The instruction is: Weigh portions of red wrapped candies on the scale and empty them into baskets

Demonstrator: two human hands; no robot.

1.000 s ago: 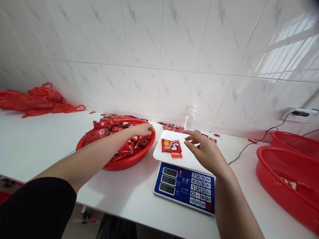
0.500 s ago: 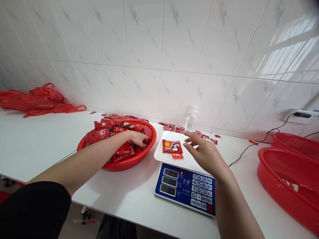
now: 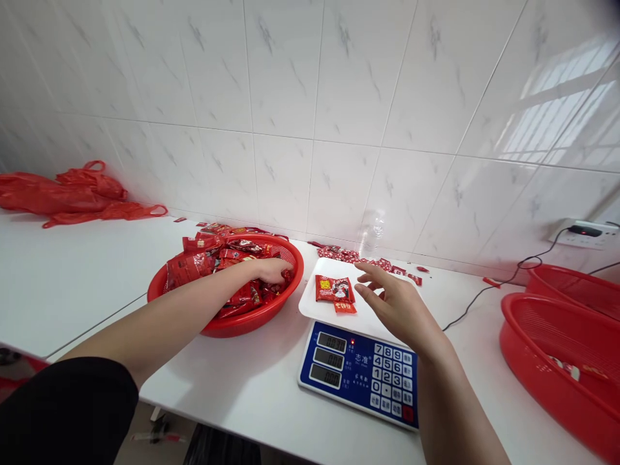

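A round red plastic basket (image 3: 242,324), left of the blue-and-white rectangular scale (image 3: 357,361), contains the left hand (image 3: 275,270), whose grip I cannot tell. Above the scale, the right hand (image 3: 393,303), fingers open, is near the flat red packet (image 3: 334,289) on it.

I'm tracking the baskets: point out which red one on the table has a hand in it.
The left basket, beside the scale and heaped with red packets: the left hand is in it. The two right baskets have no hand in them.

A short black sleeve (image 3: 72,413) shows — both forearms (image 3: 174,313) bare.
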